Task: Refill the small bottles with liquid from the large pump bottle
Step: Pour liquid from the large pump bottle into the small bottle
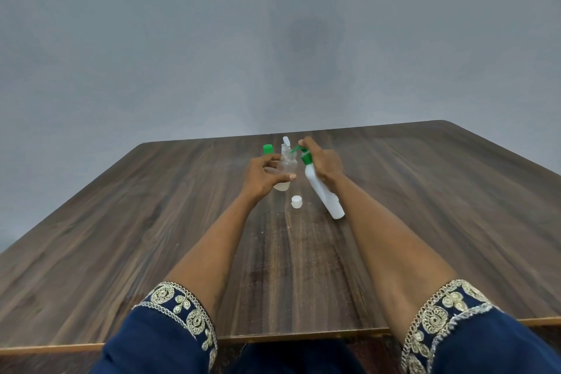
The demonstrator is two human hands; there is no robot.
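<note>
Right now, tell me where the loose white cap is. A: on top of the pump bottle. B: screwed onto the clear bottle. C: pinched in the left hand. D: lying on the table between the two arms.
D: the white cap lies alone on the table, touching neither hand.

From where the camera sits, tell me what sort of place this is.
Probably a plain indoor room, perhaps at home, though that is unsure. What shows: a wood-grain table pushed near a bare grey wall, and only a few toiletry-type bottles, such as the white pump bottle, set out on it.
</note>
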